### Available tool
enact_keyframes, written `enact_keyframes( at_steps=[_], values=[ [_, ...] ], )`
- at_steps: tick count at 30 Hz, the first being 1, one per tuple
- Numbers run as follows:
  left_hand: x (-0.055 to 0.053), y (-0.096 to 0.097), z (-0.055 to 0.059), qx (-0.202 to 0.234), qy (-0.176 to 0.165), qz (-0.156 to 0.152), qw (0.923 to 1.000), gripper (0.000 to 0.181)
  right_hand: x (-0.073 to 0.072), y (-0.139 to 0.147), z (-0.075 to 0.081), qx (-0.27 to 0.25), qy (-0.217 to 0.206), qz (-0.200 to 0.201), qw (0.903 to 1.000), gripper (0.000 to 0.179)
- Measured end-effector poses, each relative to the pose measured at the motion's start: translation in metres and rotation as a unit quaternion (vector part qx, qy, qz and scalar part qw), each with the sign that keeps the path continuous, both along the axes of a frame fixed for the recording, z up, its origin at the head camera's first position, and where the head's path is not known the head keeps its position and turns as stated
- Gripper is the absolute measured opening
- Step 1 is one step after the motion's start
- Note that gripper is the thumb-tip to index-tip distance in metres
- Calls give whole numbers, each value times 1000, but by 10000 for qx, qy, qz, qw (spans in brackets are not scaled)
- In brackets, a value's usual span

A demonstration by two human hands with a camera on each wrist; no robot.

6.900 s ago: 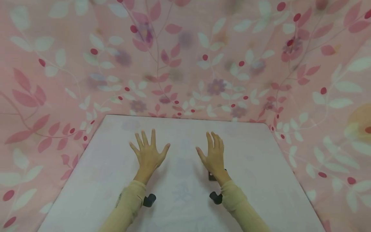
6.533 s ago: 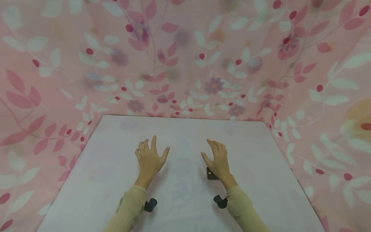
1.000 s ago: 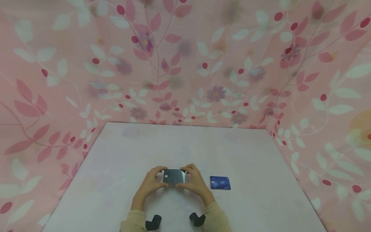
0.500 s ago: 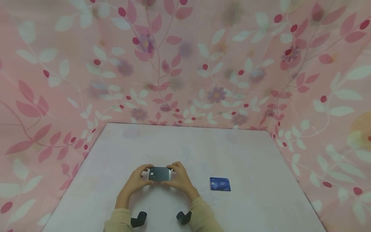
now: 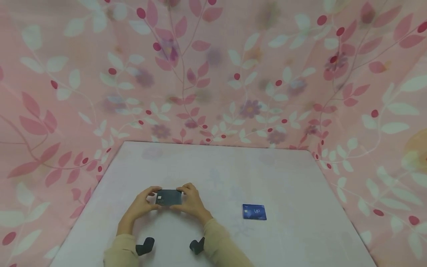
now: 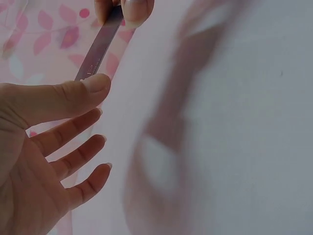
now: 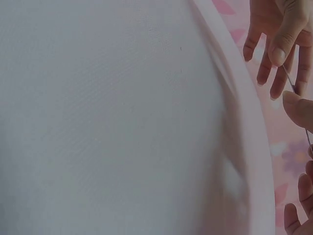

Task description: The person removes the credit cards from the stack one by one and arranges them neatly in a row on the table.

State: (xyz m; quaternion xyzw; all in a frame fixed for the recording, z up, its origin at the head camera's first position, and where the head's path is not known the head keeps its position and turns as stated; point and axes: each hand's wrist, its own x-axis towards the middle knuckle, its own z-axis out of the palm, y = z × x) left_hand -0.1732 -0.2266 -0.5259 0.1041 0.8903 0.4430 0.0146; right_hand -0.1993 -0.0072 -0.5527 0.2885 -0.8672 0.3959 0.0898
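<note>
A dark grey-green bank-style card (image 5: pixel 169 197) with a light chip is held level above the table, left of its middle. My left hand (image 5: pixel 140 205) pinches its left end between thumb and fingers. The opposite end is pinched by my right hand (image 5: pixel 192 202). In the left wrist view the card (image 6: pixel 100 46) appears nearly edge-on beside the left thumb, the other fingers loosely bent. The right wrist view catches only a thin line of it between the two hands. A blue card marked "VIP" (image 5: pixel 254 211) lies flat on the table, right of both hands.
The table (image 5: pixel 300 193) has a white cloth with faint floral marks. Pink floral fabric (image 5: pixel 213 74) hangs behind it and at both sides. A black camera mount (image 5: pixel 145 246) sits at the left wrist, and another mount (image 5: pixel 197 246) at the right.
Several seconds ago both hands were empty above the table, with a dark card lying near the right one. Over the last second both hands have carried the dark card leftward.
</note>
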Motion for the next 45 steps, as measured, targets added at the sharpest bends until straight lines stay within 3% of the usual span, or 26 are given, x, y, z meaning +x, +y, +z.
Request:
enact_keyframes(
  at_steps=[13, 25, 35, 45],
  values=[
    [-1, -36, -5, 189, 134, 36, 9997, 64, -5, -41, -1, 668, 473, -128, 9966, 61],
    [-19, -60, -19, 98, -201, 54, 9997, 64, -17, -67, -4, 1492, -65, -295, 9883, 62],
    [-40, -59, -21, -424, -874, 276, 9949, 64, -28, -72, -6, 1872, -563, -462, 9796, 62],
    [-44, -53, -24, -974, -755, 518, 9910, 60, -32, -74, -12, 1882, -1162, -491, 9740, 61]
  ],
)
